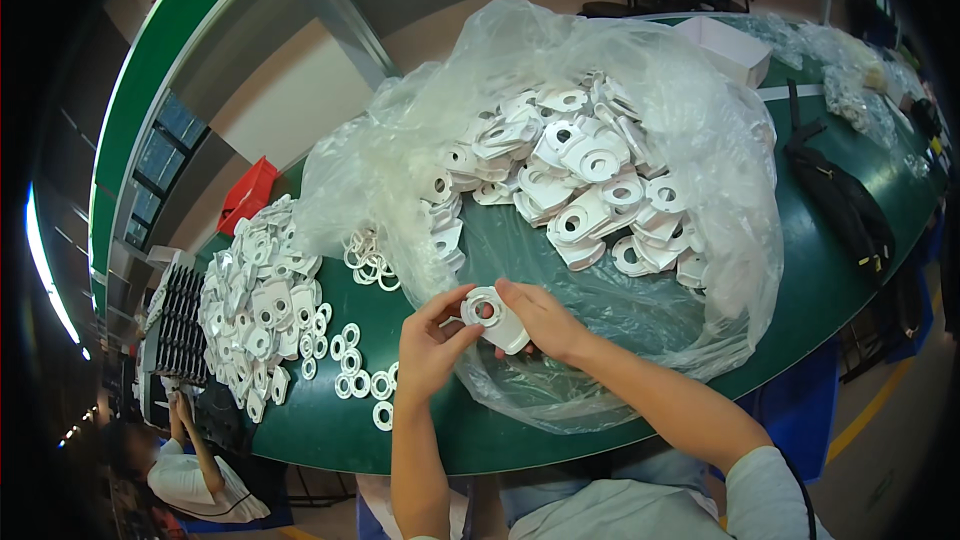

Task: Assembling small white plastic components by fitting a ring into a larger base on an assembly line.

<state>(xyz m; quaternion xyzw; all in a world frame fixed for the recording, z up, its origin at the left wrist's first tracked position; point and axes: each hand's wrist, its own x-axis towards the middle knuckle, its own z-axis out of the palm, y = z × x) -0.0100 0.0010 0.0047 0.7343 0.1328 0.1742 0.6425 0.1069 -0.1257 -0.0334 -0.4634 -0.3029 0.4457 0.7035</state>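
Between my two hands is a flat white plastic part (511, 333) with a round hole at its upper end. A white ring (482, 304) sits around that hole; whether it is seated or loose I cannot tell. My left hand (432, 336) is closed, with thumb and fingers pinching the ring's left side. From the other side my right hand (543, 319) grips the plastic part, its thumb on top near the ring and its fingers mostly hidden underneath. Beyond them, a heap of similar white parts (597, 162) lies in a large clear plastic bag (740, 270).
Left of my hands, loose white rings (361, 383) lie on the green table (330, 440), beside another pile of white parts (262, 305). A red bin (247, 195) and black stacked trays (180, 325) stand farther left. A black bag (840, 195) lies right. A co-worker (205, 475) works at lower left.
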